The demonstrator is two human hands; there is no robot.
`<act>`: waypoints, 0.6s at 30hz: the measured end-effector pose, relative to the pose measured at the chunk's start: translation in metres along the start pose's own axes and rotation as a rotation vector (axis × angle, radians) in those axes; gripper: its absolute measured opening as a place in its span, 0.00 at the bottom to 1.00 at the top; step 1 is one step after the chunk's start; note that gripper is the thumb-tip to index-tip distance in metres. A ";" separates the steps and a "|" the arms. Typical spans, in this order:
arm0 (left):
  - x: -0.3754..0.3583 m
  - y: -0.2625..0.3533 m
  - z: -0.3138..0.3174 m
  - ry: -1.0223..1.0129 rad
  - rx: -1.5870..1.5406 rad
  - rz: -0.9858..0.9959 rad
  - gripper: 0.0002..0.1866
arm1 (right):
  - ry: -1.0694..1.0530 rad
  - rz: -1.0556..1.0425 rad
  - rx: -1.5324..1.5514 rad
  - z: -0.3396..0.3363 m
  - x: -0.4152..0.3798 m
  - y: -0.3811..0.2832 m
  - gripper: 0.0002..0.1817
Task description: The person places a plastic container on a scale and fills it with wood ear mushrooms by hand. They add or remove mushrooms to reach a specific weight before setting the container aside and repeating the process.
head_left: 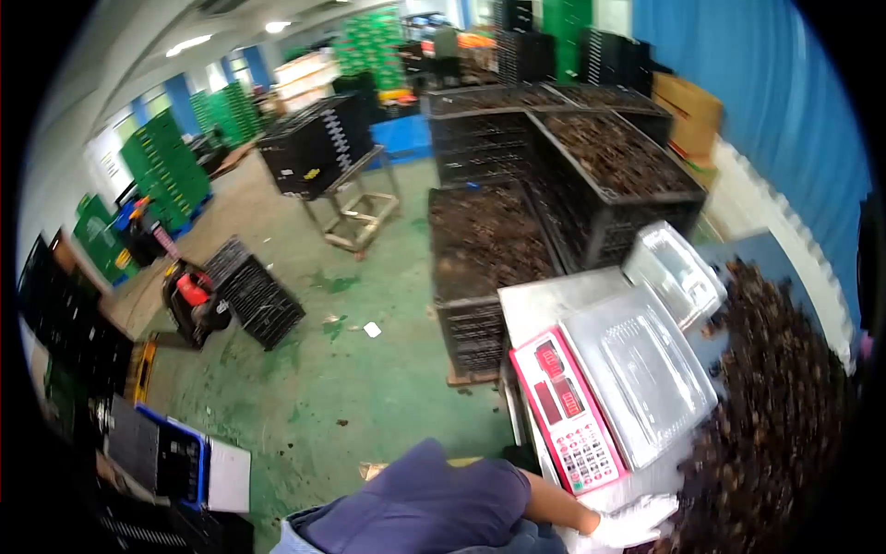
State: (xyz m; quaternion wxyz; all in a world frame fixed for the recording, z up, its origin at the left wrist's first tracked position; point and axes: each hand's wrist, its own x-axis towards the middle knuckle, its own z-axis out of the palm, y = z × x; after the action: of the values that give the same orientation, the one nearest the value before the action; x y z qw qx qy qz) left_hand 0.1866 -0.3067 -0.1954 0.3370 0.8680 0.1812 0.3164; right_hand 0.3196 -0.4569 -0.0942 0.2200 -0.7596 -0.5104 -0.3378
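My left hand (635,522), in a white glove, reaches out at the bottom right with its fingers stretched. It lies beside the near edge of a heap of small dark brown pieces (766,415), whose kind I cannot make out. No object shows in its grip. Just above the hand stands an electronic scale with a red-and-white keypad panel (581,434) and lit red digits. A transparent, shiny cover lies over its weighing plate (641,379), which bears nothing I can make out. My right hand is out of view.
Black crates (475,332) filled with dark brown pieces stand beyond the scale. A clear plastic container (676,272) sits behind it. Black crates rest on a metal trolley (355,217). A tilted black crate stack (254,291) stands by a red-and-black machine (192,294). Green crates (166,166) line the left.
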 end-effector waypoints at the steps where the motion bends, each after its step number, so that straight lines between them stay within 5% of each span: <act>1: 0.002 0.006 0.003 -0.211 -0.127 -0.144 0.42 | -0.029 -0.045 -0.024 -0.027 -0.006 -0.004 0.29; 3: -0.021 0.015 -0.020 0.201 0.211 0.238 0.34 | -0.064 0.832 0.288 0.009 -0.025 0.018 0.10; 4: -0.013 0.022 -0.041 -0.208 -0.191 -0.132 0.34 | 0.103 1.039 0.545 -0.006 -0.010 -0.022 0.09; 5: -0.004 0.040 -0.077 -0.259 0.154 0.030 0.33 | -0.064 0.770 0.291 -0.028 0.000 -0.034 0.09; 6: -0.020 0.005 -0.013 -0.196 0.097 0.061 0.33 | -0.078 0.779 0.279 -0.035 -0.001 -0.038 0.08; 7: -0.012 0.031 -0.066 -0.279 -0.103 -0.110 0.36 | 0.000 0.930 0.457 -0.031 -0.019 -0.029 0.07; 8: -0.036 0.004 -0.025 -0.230 -0.800 -0.272 0.39 | -0.022 0.929 0.432 -0.035 -0.030 -0.027 0.07; 10: -0.021 0.022 -0.077 -0.367 -0.049 0.011 0.43 | -0.034 0.948 0.468 -0.033 -0.039 -0.030 0.07; 14: -0.025 0.029 -0.095 -0.454 -0.102 0.065 0.51 | -0.095 0.943 0.565 -0.047 -0.054 -0.047 0.08; 15: -0.022 0.031 -0.099 -0.497 -0.019 0.051 0.53 | -0.149 1.166 0.732 -0.053 -0.053 -0.055 0.09; 18: -0.009 0.030 -0.103 -0.579 0.082 0.057 0.56 | -0.213 1.019 0.677 -0.051 -0.076 -0.058 0.18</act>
State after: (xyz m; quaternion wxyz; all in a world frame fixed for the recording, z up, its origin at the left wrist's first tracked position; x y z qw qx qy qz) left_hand 0.1139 -0.2844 -0.1199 0.3302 0.9399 0.0655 0.0572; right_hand 0.2326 -0.5168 -0.1167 0.5301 -0.8254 -0.1818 0.0679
